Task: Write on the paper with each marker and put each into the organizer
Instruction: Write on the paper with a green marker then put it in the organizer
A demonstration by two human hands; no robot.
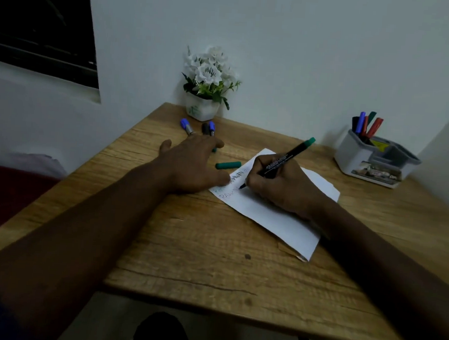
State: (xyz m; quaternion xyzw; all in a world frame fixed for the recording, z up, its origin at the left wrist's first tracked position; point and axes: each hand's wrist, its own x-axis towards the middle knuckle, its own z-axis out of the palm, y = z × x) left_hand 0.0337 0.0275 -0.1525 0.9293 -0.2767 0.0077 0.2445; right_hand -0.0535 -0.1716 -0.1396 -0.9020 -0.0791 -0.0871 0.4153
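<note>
My right hand (280,187) grips a green marker (288,158) with its tip down on the white paper (281,219), which carries a few lines of writing near its left edge. The marker's green cap (228,165) lies on the table just left of the paper. My left hand (192,165) rests flat, fingers spread, its thumb pressing the paper's left corner. Beyond its fingers lie a blue marker (186,126), a black marker (205,128) and another blue marker (212,128). The white and grey organizer (357,158) at the far right holds several markers.
A white pot of white flowers (206,89) stands against the wall at the back of the wooden table (211,262). Walls close in the table at the back and right. A dark window is at upper left.
</note>
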